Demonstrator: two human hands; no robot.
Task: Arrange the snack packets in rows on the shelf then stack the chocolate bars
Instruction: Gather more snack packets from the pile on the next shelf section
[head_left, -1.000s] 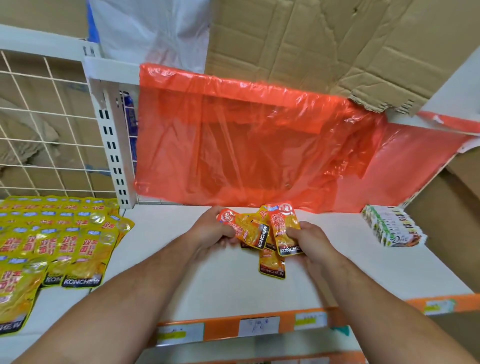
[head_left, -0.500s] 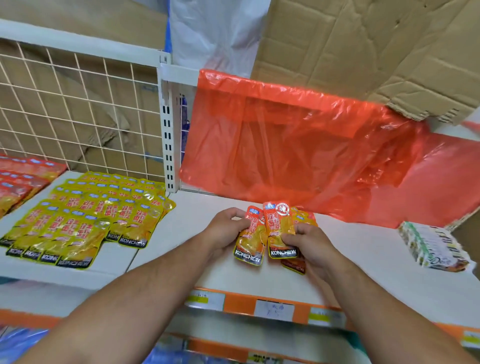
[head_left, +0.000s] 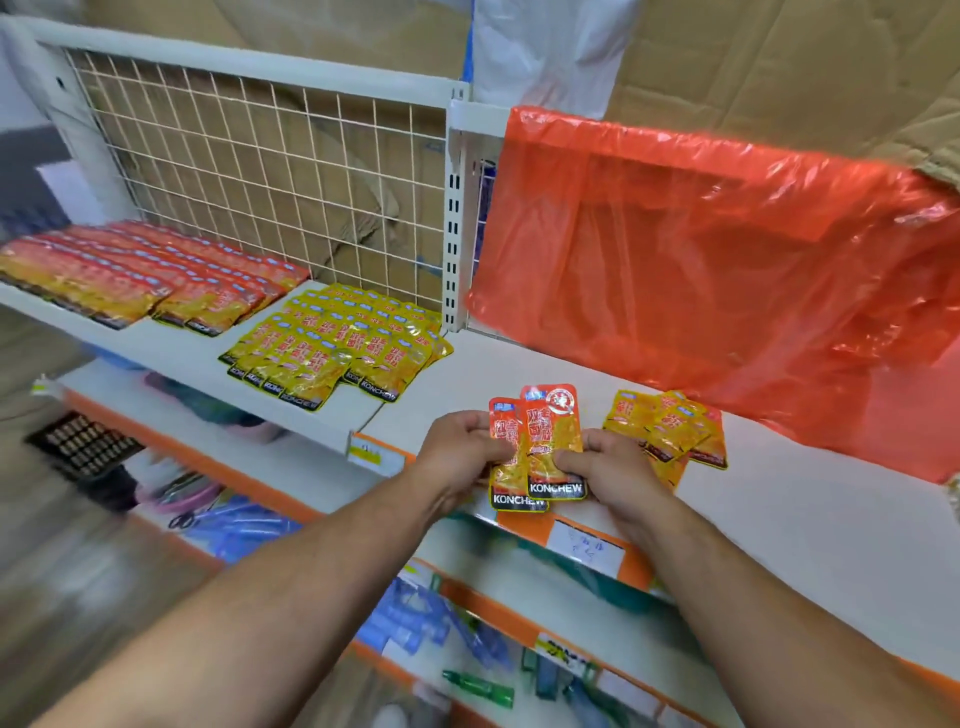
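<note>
Holding 2 red-topped snack packets (head_left: 550, 441), overlapped, above front edge of shelf (head_left: 805, 514). Left hand (head_left: 460, 452) pinches left edge. Right hand (head_left: 615, 475) grips right side, fingers curled, thumb on front. Loose pile (head_left: 667, 428) of similar packets lies on shelf just beside right hand. Laid rows on neighbouring shelf to left: yellow packets (head_left: 337, 348), red packets (head_left: 156, 275). Handling, judged: light, flat, soft foil, glossy, likely slippery. Take by sealed edges, lay flat, avoid squeezing middle.

White shelving (head_left: 831, 545) (cardboard (head_left: 779, 67) behind)
</note>
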